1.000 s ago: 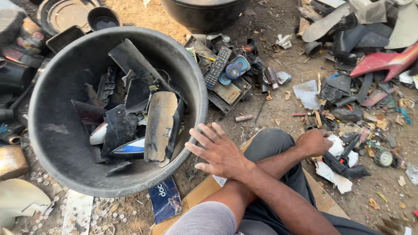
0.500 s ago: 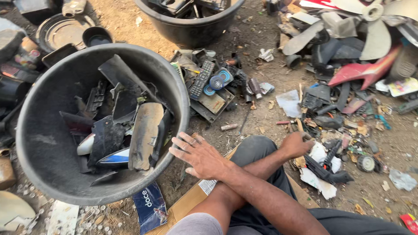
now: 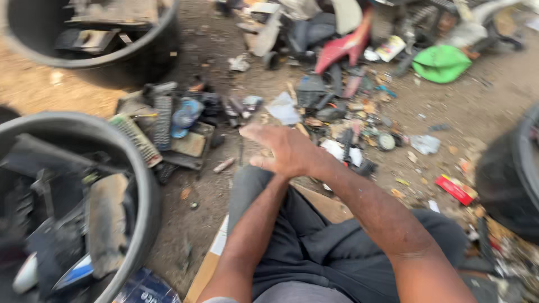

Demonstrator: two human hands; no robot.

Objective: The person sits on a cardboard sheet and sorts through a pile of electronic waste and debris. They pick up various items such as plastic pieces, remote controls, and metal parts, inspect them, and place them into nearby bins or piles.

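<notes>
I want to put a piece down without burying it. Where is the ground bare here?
Bare dirt lies between the near tub and the knee, and at right between the green plastic piece and the red packet. It is crowded ahead of the right hand, around the remote controls and the scrap pile.

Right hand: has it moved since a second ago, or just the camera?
Yes. The right hand has moved left, off the white scraps in the pile and over the knee, open and empty.
</notes>
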